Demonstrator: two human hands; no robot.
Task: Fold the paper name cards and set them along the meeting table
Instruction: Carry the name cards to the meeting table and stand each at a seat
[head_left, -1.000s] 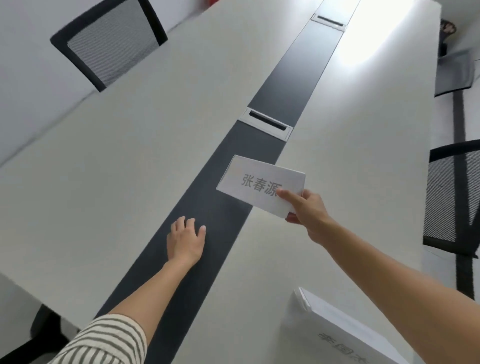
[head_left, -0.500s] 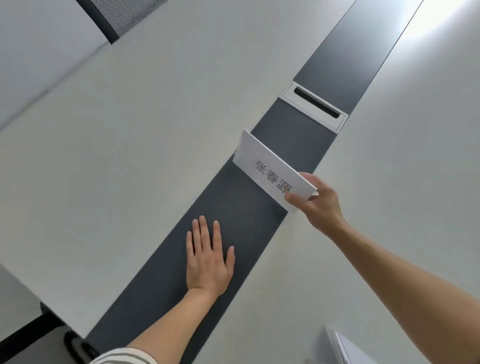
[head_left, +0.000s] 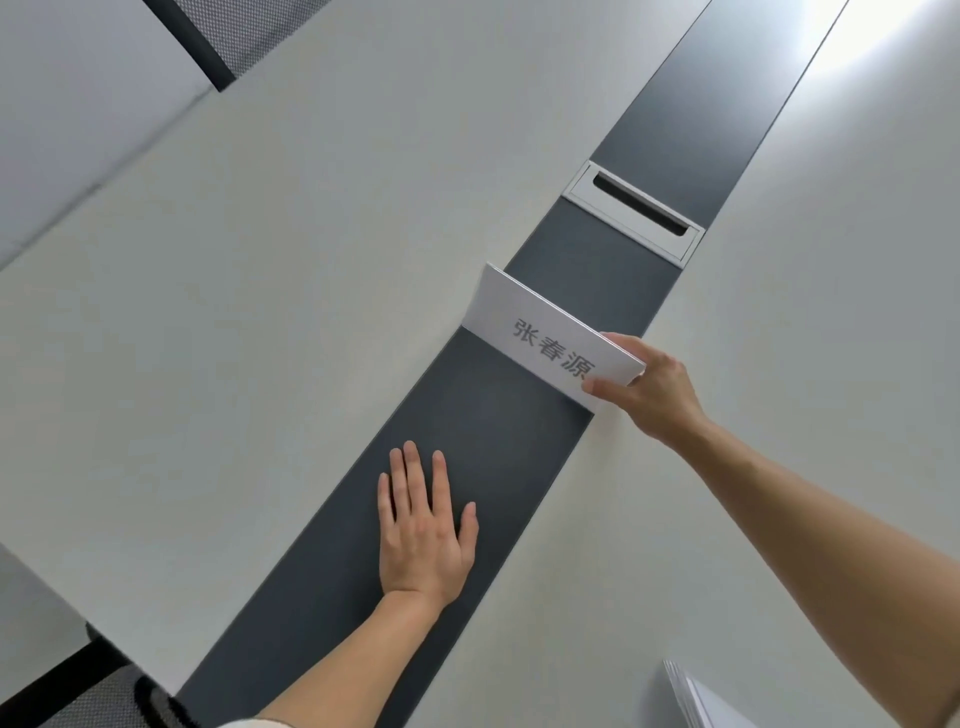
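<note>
Right hand (head_left: 652, 387) pinching name card (head_left: 545, 338) on desk (head_left: 260, 312); left hand (head_left: 423, 540) flat, empty. Square card across dark strip (head_left: 467, 467), then release gently.

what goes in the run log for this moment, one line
right hand: pinching name card over dark strip | left hand: flat on strip

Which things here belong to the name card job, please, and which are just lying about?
Job: folded name card held in the right hand; stack of paper cards; meeting table.
Just there: cable slot; mesh chair; left hand resting flat.
</note>
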